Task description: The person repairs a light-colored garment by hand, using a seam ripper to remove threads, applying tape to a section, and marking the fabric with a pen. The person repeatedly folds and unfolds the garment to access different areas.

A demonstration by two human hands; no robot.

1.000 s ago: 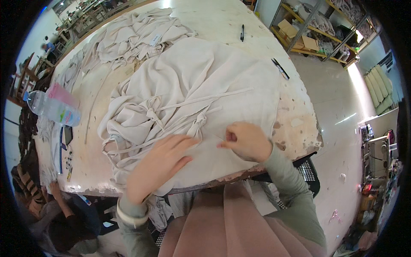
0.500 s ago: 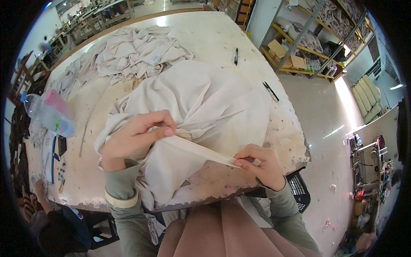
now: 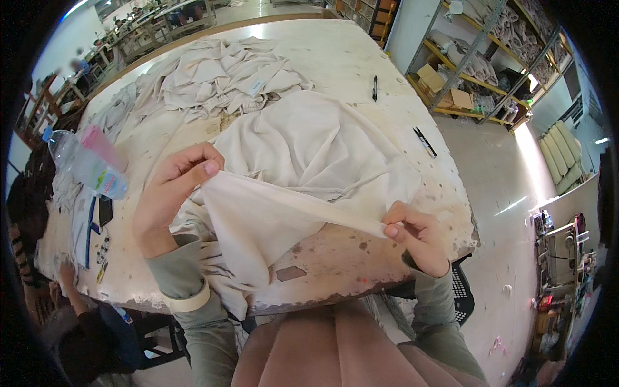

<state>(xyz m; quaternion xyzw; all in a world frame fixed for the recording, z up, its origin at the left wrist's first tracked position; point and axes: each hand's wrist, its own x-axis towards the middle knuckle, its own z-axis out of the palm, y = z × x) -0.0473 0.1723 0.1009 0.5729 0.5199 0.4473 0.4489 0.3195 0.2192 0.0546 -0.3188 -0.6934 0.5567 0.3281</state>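
A cream-coloured fabric piece (image 3: 316, 138) lies bunched in folds across the table in front of me. Its near edge is pulled taut in a folded band between my hands, lifted off the tabletop. My left hand (image 3: 171, 187) pinches one end of this band between thumb and fingers. At the other end, my right hand (image 3: 420, 237) grips the fabric edge between thumb and forefinger, close to the table's front right. Below the band, the cloth hangs down towards the table's near edge on the left. Whether the piece is a finished garment, I cannot tell.
Behind it sits a heap of similar cloth (image 3: 193, 77) with a pale label. Two black pens, a far pen (image 3: 374, 89) and a near pen (image 3: 425, 142), lie right. A plastic bottle (image 3: 103, 173) and a pink container (image 3: 103, 147) are left. A black basket (image 3: 461, 297) hangs low right; another person (image 3: 77, 342) is lower left.
My hands have moved apart, the left one leftward and up, the right one rightward. The fabric edge between them is now longer and stretched out. The whole view has shifted slightly.
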